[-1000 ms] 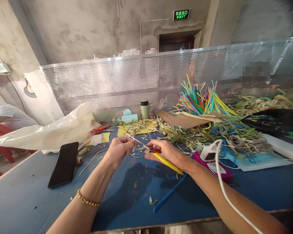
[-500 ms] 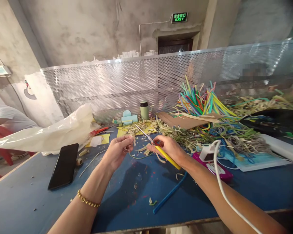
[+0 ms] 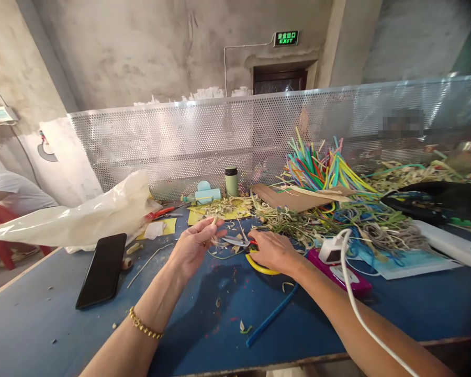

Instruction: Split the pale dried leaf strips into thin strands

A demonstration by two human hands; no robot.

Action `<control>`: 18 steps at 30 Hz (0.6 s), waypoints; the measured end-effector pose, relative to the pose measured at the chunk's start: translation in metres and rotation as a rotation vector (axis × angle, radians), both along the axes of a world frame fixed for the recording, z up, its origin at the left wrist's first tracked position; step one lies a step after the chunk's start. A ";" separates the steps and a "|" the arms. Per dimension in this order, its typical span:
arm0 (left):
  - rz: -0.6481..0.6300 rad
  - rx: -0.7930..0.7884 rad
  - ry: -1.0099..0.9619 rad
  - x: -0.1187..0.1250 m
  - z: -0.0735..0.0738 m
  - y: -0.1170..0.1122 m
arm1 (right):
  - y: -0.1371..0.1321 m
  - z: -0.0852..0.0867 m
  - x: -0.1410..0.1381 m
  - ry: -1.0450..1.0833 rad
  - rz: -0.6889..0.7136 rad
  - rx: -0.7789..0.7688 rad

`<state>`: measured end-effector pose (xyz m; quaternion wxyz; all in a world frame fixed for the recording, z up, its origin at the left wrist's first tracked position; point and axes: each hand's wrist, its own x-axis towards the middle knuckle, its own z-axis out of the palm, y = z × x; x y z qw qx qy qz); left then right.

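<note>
My left hand [image 3: 196, 242] pinches a small pale piece of plant fibre [image 3: 214, 222] between thumb and fingertips, above the blue table. In my right hand [image 3: 272, 251] is a pair of scissors [image 3: 236, 241] with yellow and red on the handles. Their blades stand apart, and the lower one points left at the fibre under my left fingertips. Whether the blade touches it I cannot tell. Cut bits lie on a yellow sheet [image 3: 198, 215] just beyond both hands. A blue tube-like strip [image 3: 270, 319] rests on the table nearer me.
A black phone [image 3: 102, 269] and a plastic bag [image 3: 82, 209] lie at left. Behind stand a green bottle [image 3: 231, 183] and a perforated metal screen [image 3: 172, 141]. At right are heaped dried strips [image 3: 294, 225], coloured stems [image 3: 317, 165], and a white cable [image 3: 357, 298] crossing my right forearm.
The scissors have turned in my right hand: their blades have opened and swung left toward my left hand. My left hand has rolled so its fingers show more, fibre still pinched.
</note>
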<state>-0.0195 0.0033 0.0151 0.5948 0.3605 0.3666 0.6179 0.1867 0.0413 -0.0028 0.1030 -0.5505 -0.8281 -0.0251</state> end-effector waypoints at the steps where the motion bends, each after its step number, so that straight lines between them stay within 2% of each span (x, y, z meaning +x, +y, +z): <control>1: -0.008 -0.012 -0.007 0.001 0.000 0.000 | -0.002 0.002 -0.001 -0.022 0.006 -0.001; 8: -0.051 -0.003 -0.002 0.004 -0.003 -0.002 | -0.009 0.006 0.005 -0.077 0.048 -0.050; 11: -0.069 -0.004 -0.011 0.006 -0.004 -0.003 | -0.006 0.007 0.011 -0.016 0.158 -0.016; 14: -0.086 0.000 -0.007 0.009 -0.007 -0.003 | -0.003 0.013 0.008 0.284 0.325 0.083; 16: -0.094 0.008 0.024 0.011 -0.010 -0.004 | -0.005 0.020 0.002 0.570 0.403 0.082; 18: -0.111 0.010 0.065 0.014 -0.013 -0.005 | -0.009 0.028 -0.004 0.766 0.473 0.045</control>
